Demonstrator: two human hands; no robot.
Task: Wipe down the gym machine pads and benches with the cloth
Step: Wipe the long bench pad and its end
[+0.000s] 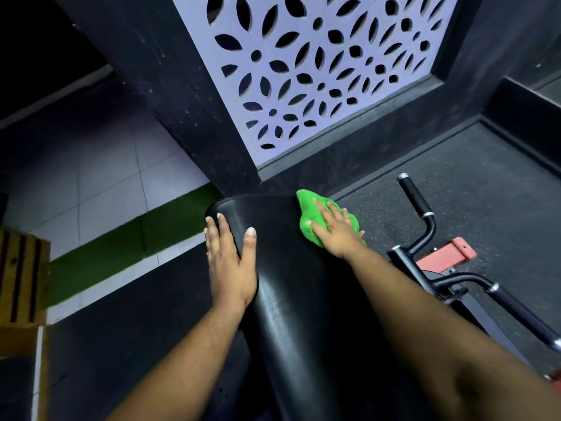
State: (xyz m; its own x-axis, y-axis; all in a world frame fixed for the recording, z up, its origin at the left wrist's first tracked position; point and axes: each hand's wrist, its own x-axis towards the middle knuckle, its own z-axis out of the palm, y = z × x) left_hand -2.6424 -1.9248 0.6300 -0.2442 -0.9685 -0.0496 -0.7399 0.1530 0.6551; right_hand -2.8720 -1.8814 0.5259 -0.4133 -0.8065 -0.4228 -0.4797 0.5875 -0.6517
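Note:
A long black padded bench (291, 293) runs away from me down the middle of the view. A bright green cloth (309, 214) lies bunched on its far right corner. My right hand (337, 229) presses flat on the cloth with straight fingers. My left hand (227, 256) rests on the pad's far left edge, thumb on top and fingers laid straight down the side.
Black machine handles with chrome rings (416, 202) and a red base plate (449, 253) stand to the right on the speckled rubber floor. A black pillar (182, 95) and a patterned white screen (318, 71) rise behind. A wooden box (21, 275) sits at far left.

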